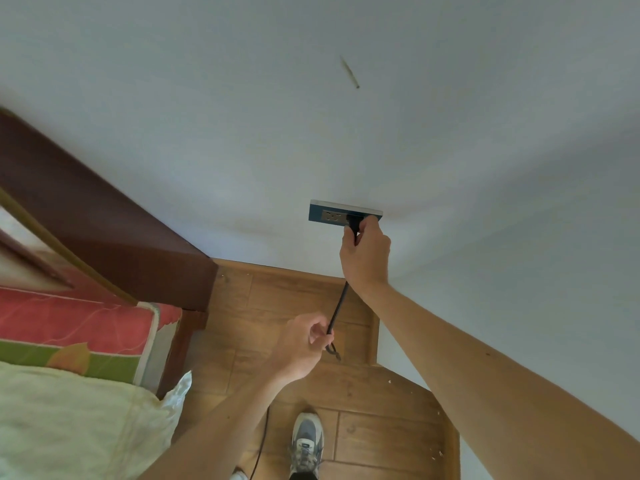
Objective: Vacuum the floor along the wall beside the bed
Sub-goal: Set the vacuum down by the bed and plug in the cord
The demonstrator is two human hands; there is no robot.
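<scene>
Reaching up, right hand [365,252] fingers grip the plug [354,225] at the wall socket [329,216]; left hand [304,344] pinches the cord [337,310].

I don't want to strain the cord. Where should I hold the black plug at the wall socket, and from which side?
Pinch the short black body of the plug, right at the socket plate, not the thin cord. Come from below, as the right hand does: the cord hangs downward, leaving the plug's sides free. The left hand holds the cord lower down.
</scene>
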